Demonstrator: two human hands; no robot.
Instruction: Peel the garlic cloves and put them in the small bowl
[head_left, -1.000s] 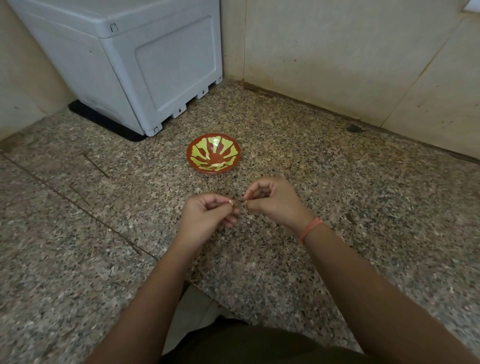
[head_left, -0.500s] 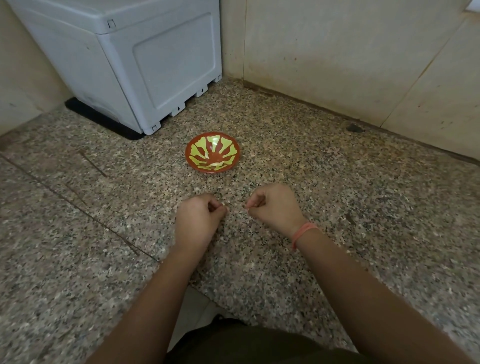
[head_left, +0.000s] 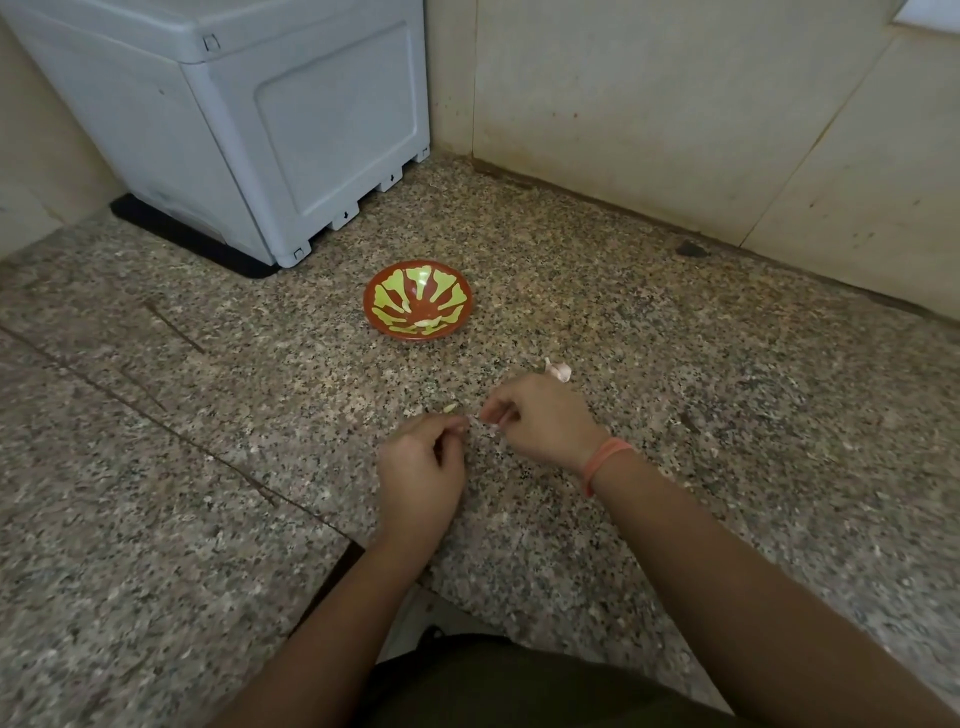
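Speckled granite floor (head_left: 182, 519), and on it a red small bowl (head_left: 418, 300) with yellow-green petals: a person peels garlic just on the near side of it. A second ago the hands were raised, fingertips meeting over a clove. Half a second ago they had parted and sunk toward the floor. Now the left hand (head_left: 421, 467) and right hand (head_left: 540, 421) sit low and close again, fingertips almost touching — both with fingers curled in. The right hand pinches what looks like a pale sliver of skin (head_left: 496, 427). Whether the left hand grips the clove cannot be told, since its curled fingers cover whatever is inside. The pull-apart points to a strip of skin coming away, so this clove is judged part-peeled and not yet due for the bowl.

With the right hand lower, an unpeeled garlic piece (head_left: 558, 370) shows on the floor, nearer than the bowl and to its right. A small pale scrap (head_left: 450, 409) lies between the bowl and the hands — peel or clove, too small to say. Pale pieces (head_left: 426, 326) rest inside the bowl at its near side. A grey plastic box (head_left: 291, 130) stands behind the bowl to its left, its top cut off.
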